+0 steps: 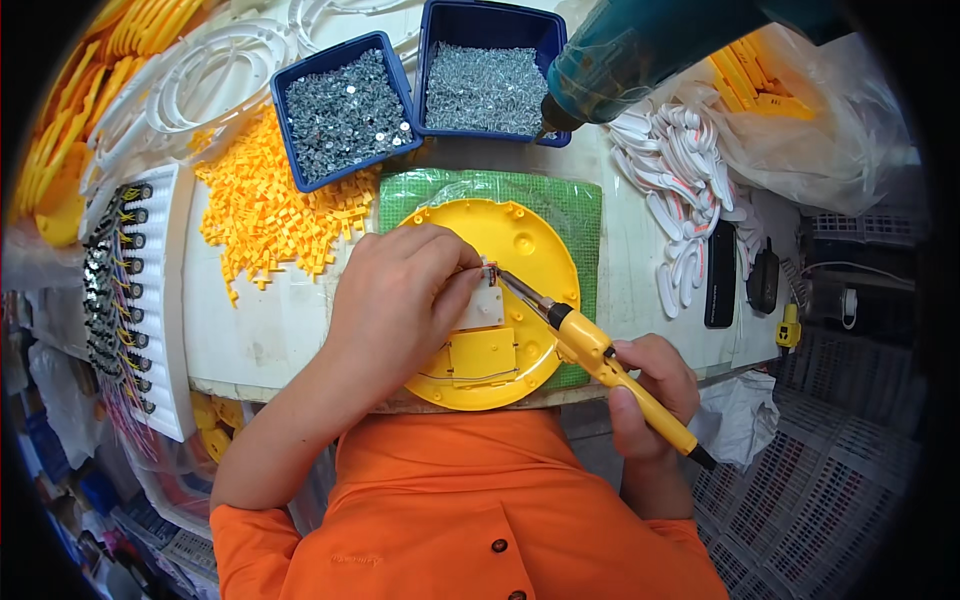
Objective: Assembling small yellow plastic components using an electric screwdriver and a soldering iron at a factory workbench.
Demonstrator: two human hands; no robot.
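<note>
Left hand (395, 300) is curled knuckles-up over the round yellow plastic disc (520, 240), fingertips pinching something tiny at the edge of the small white board (482, 308) near the disc's middle; can't tell exactly what's between them; further left there's a white rack (170, 300) lined with a row of small black parts with yellow wires, and a loose heap of little yellow plastic clips (265, 215) spread on the white tabletop (640, 260); up top, two dark blue rectangular bins (345, 110), both full of shiny grey metal screws; the disc sits on a green gridded cutting mat (570, 200) right at the bench's front edge, smooth and glossy with moulded bumps and a square yellow block low down; one soldering iron (590, 350), yellow handle with a thin metal tip touching the board, gripped in the right hand (650, 395) like a pen; a teal heat gun (640, 50) hangs over the right bin; white curved plastic pieces (680, 170) piled to the right; grey crates at the far right below the bench
</note>
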